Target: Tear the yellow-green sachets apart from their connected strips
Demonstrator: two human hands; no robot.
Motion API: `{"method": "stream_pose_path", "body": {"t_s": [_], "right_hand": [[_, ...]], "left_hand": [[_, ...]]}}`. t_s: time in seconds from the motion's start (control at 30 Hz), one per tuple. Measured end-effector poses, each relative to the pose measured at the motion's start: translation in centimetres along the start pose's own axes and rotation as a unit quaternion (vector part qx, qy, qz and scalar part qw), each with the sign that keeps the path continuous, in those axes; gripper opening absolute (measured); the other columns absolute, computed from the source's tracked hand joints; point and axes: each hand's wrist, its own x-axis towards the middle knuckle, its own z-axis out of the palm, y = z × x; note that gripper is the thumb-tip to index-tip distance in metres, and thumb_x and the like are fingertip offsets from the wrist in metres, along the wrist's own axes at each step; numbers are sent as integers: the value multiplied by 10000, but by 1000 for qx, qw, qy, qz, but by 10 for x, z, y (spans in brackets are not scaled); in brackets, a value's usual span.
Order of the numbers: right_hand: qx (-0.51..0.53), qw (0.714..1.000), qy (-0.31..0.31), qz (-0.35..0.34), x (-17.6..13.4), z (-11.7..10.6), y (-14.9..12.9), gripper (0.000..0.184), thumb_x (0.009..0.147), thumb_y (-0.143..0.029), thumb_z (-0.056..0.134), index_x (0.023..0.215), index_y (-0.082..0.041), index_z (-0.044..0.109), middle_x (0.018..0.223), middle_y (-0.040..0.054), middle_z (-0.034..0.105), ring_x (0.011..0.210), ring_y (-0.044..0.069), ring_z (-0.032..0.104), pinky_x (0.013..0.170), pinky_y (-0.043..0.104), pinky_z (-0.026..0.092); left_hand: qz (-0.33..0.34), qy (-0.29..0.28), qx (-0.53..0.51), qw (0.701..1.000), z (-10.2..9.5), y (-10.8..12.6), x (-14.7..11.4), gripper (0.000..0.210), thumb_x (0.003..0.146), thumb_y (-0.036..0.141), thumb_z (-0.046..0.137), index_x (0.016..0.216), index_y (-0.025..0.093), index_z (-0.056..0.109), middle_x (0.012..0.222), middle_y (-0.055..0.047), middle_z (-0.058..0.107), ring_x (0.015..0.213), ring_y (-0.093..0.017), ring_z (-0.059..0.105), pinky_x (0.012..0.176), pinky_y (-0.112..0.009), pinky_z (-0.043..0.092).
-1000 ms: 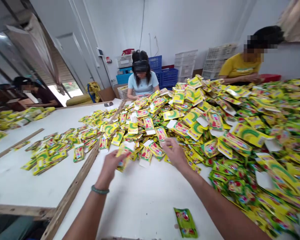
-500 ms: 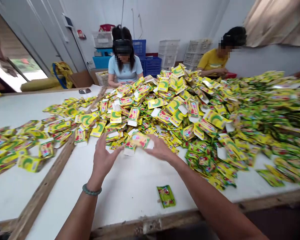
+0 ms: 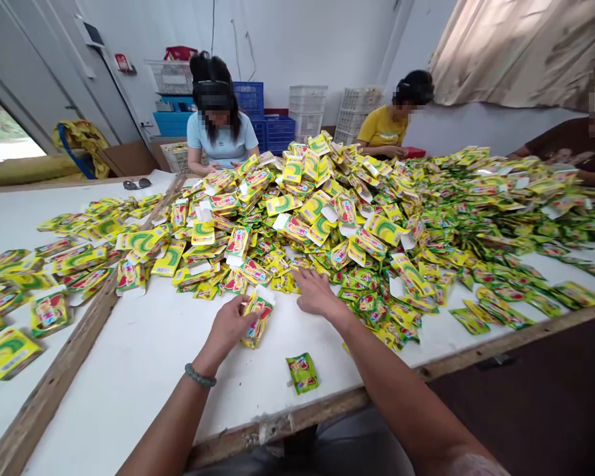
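Note:
My left hand (image 3: 231,325) is closed on a small yellow carton (image 3: 258,322) with a red and green printed front, tilted above the white table. A white flap stands up at the carton's top end. My right hand (image 3: 316,291) is at the near edge of the heap, fingers stretched out over small yellow sachets (image 3: 283,280); its fingertips seem to touch them, and I see nothing held. Between my forearms a single green sachet (image 3: 302,373) lies flat near the table's front edge.
A large heap of cartons and sachets (image 3: 317,205) covers the table's middle and right. More cartons (image 3: 52,309) lie left of a wooden strip (image 3: 79,350). Sunglasses (image 3: 137,184) rest at the back. Several people sit around the table; crates (image 3: 307,106) stand behind.
My left hand has come nearer and now grips a carton. My right hand has let go of the carton and moved to the sachets at the heap's edge. The view has swung right.

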Motion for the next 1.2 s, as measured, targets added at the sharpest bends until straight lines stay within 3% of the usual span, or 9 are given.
{"method": "stream_pose_path", "body": {"t_s": [0.23, 0.37, 0.47, 0.53, 0.63, 0.7, 0.77, 1.0, 1.2], "right_hand": [[-5, 1000, 25, 13, -34, 6, 20, 528, 748, -177, 519, 1268, -97, 471, 1334, 157, 453, 1223, 242, 401, 1022, 340, 324], [-4, 1000, 20, 11, -46, 6, 22, 397, 775, -121, 457, 1156, -129, 567, 1092, 130, 623, 1081, 231, 517, 947, 343, 390], [119, 988, 62, 77, -50, 12, 23, 340, 841, -193, 423, 1141, -173, 582, 1007, 94, 659, 954, 223, 587, 862, 360, 450], [249, 959, 82, 106, -52, 17, 25, 312, 854, -276, 446, 1116, -198, 597, 1039, 68, 652, 958, 216, 594, 853, 375, 471], [457, 875, 82, 135, -55, 23, 25, 353, 773, -385, 566, 1065, -191, 609, 1064, 54, 620, 903, 197, 606, 776, 368, 524], [546, 822, 65, 150, -56, 23, 21, 427, 683, -419, 658, 1026, -173, 594, 936, 44, 627, 760, 169, 613, 666, 335, 537], [577, 802, 44, 145, -57, 20, 15, 458, 627, -418, 712, 987, -173, 567, 785, 9, 618, 642, 140, 588, 592, 290, 507], [499, 864, -45, 48, -54, 12, -2, 329, 654, -440, 697, 777, -155, 587, 654, -32, 548, 609, 104, 492, 539, 207, 385], [423, 902, -13, 83, -61, 10, -17, 277, 781, -404, 582, 923, -167, 591, 701, -29, 527, 570, 94, 482, 527, 207, 388]], "left_hand": [[-24, -78, -242, 967, 27, -1, 3, 480, 615, 483, 711, 959, 171, 590, 747, -6, 648, 655, -164, 605, 580, -247, 428], [-42, -131, -279, 950, 31, -2, 2, 490, 630, 482, 716, 980, 171, 571, 768, -20, 669, 675, -176, 630, 601, -258, 449], [-35, -132, -259, 956, 31, -3, -1, 507, 640, 489, 712, 998, 173, 543, 718, -14, 665, 618, -168, 624, 541, -239, 428], [-21, -124, -238, 963, 29, -3, -3, 509, 642, 501, 707, 994, 177, 533, 643, 11, 641, 537, -146, 590, 471, -209, 374], [-13, -135, -215, 967, 28, -1, -6, 478, 648, 490, 709, 965, 171, 548, 561, 40, 599, 453, -105, 520, 413, -180, 289], [-24, -163, -223, 961, 28, 0, -8, 456, 646, 459, 724, 951, 159, 565, 558, 32, 608, 458, -98, 519, 419, -176, 296], [-42, -194, -257, 946, 27, 2, -9, 453, 636, 417, 746, 958, 147, 577, 608, 5, 651, 506, -110, 559, 460, -187, 357], [-52, -233, -358, 903, 24, 3, -13, 413, 607, 327, 781, 942, 136, 633, 852, -56, 719, 707, -158, 644, 664, -257, 482], [-65, -201, -373, 904, 27, 4, -14, 526, 548, 279, 805, 1015, 137, 609, 786, -32, 711, 632, -142, 632, 596, -238, 468]]}}
